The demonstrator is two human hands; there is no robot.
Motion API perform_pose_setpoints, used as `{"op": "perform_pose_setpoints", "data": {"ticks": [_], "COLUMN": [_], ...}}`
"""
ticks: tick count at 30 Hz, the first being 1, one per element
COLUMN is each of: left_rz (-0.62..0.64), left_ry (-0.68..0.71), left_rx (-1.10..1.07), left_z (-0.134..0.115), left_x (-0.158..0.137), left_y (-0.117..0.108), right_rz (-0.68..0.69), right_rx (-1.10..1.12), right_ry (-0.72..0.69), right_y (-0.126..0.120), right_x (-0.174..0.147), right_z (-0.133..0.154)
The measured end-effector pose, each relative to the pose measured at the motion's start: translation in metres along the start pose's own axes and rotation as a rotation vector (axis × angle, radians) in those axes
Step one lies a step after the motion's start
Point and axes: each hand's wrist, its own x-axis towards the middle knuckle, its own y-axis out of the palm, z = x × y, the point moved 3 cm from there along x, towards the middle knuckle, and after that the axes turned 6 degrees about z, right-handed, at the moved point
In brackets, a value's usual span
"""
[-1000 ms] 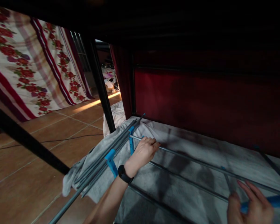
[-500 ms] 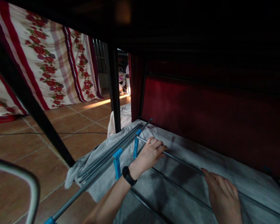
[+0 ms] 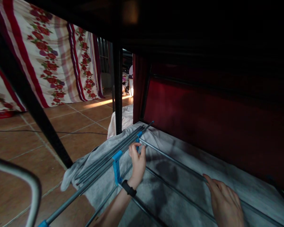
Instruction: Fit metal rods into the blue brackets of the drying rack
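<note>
My half-open left hand has quit the rod, beside the bracket near the cloth's left edge; only my right hand holds on.

The person's left hand crooks its fingers by the farther blue bracket, and the right hand grips 1 long metal rod. Across the tiled floor from them, a floral curtain hangs.

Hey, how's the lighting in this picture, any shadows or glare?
Head view: the upper right sinks to near-black; same head view: a bright streak of light crosses the brown tiled floor; head view again: soft shadows darken the grey cloth.
</note>
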Motion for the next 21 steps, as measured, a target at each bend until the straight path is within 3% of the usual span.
{"op": "perform_pose_setpoints", "data": {"ticks": [4, 10, 21], "left_rz": [-0.002, 0.183, 0.234], "left_ry": [-0.157, -0.093, -0.074], "left_rx": [-0.177, -0.329, -0.337], "left_z": [0.023, 0.026, 0.026], "left_x": [0.014, 0.039, 0.038], "left_y": [0.005, 0.014, 0.01], "right_rz": [-0.009, -0.005, -0.102], "right_rx": [-0.004, -0.001, 0.038], "right_ry": [-0.018, -0.016, -0.023], "right_y": [0.001, 0.004, 0.011], "right_x": [0.0, -0.002, -0.005], "right_z": [-0.001, -0.003, -0.007]}}
